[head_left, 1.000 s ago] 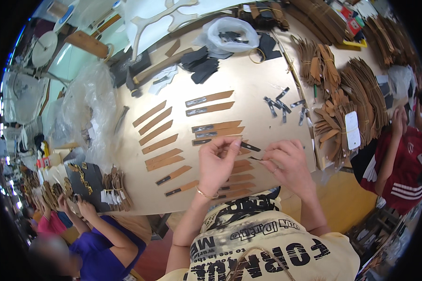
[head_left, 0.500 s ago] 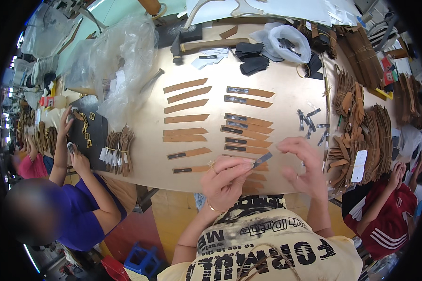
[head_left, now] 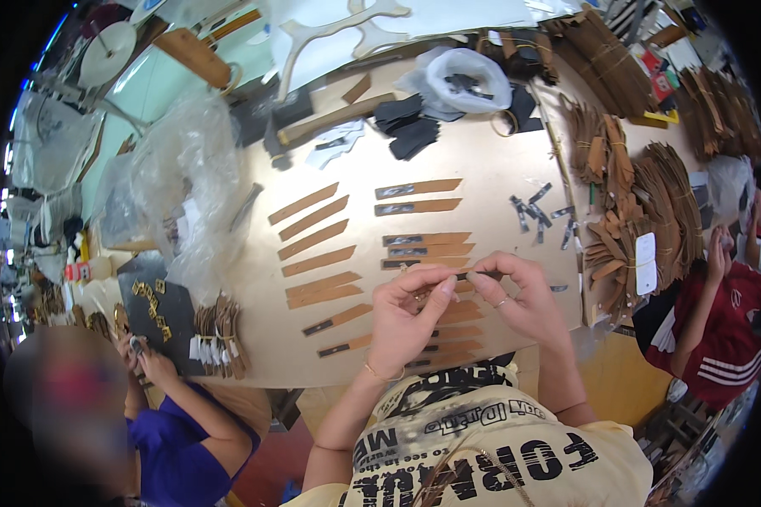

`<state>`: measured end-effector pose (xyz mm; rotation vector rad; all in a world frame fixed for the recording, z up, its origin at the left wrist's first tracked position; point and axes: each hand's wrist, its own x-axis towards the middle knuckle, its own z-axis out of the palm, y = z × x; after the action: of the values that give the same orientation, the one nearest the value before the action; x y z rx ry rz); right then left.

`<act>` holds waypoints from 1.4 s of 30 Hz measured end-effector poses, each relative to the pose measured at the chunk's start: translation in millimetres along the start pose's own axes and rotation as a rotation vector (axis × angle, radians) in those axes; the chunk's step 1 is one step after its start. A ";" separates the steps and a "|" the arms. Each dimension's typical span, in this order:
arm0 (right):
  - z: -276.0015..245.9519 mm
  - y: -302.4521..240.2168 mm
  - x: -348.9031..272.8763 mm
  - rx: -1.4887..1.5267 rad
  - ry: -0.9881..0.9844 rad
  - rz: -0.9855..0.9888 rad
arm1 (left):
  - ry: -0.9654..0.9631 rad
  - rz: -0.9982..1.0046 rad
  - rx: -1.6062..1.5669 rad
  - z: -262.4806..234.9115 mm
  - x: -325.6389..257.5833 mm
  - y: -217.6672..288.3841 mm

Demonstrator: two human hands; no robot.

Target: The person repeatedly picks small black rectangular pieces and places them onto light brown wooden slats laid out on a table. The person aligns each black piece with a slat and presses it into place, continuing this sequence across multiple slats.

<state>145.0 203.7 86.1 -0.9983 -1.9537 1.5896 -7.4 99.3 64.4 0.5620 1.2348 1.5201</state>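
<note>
Left hand [head_left: 410, 311] and right hand [head_left: 522, 300] pinch a small dark strip [head_left: 462, 276] between them (fingertips nearly meeting), on the near side of the hammer [head_left: 338, 121], among brown strips [head_left: 319, 260].

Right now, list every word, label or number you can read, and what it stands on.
Camera wearer's cream shirt: bold dark lettering, not copied here.
Red shirt at right: chest mark, too small to read.
White tag: any print is too small.
Dark piece between left hand and right hand: no readable text.
</note>
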 end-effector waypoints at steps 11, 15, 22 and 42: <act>10.2 1.0 -2.8 -0.375 0.307 -0.229 | 0.145 0.325 0.377 43.0 23.2 -13.3; 2.7 7.3 -1.5 -0.434 0.298 -0.261 | 0.125 0.361 0.453 46.9 29.1 -14.0; -12.0 7.9 -2.1 -0.590 0.240 -0.287 | 0.069 0.378 0.551 48.5 32.8 -10.9; -13.8 13.8 -1.1 -0.602 0.264 -0.331 | 0.040 0.350 0.605 51.3 33.0 -11.9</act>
<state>159.2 213.0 76.4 -0.9635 -2.2990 0.6617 29.5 149.2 64.0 1.1977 1.7033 1.4260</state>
